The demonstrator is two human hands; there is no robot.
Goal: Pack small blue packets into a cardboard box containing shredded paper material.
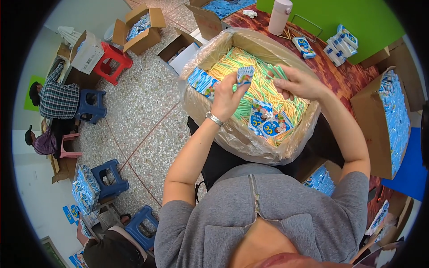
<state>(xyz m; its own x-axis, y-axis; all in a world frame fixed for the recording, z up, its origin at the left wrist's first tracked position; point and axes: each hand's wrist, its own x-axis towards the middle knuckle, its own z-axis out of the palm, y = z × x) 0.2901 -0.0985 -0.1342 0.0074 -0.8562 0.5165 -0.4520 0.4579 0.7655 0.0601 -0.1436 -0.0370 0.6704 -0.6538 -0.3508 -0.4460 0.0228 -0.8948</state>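
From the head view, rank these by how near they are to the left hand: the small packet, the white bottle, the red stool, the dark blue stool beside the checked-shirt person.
1. small packet, pinched in the left hand over the box.
2. white bottle, up and right on the table.
3. red stool, left on the floor.
4. dark blue stool, farther left.

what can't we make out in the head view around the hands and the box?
- Right hand: fingertips sit among the sticks; whether any are pinched cannot be told.
- Packet in the left hand: open or sealed is too small to tell.
- Lined box: depth hidden by the sticks; near wall blocked by the forearms.
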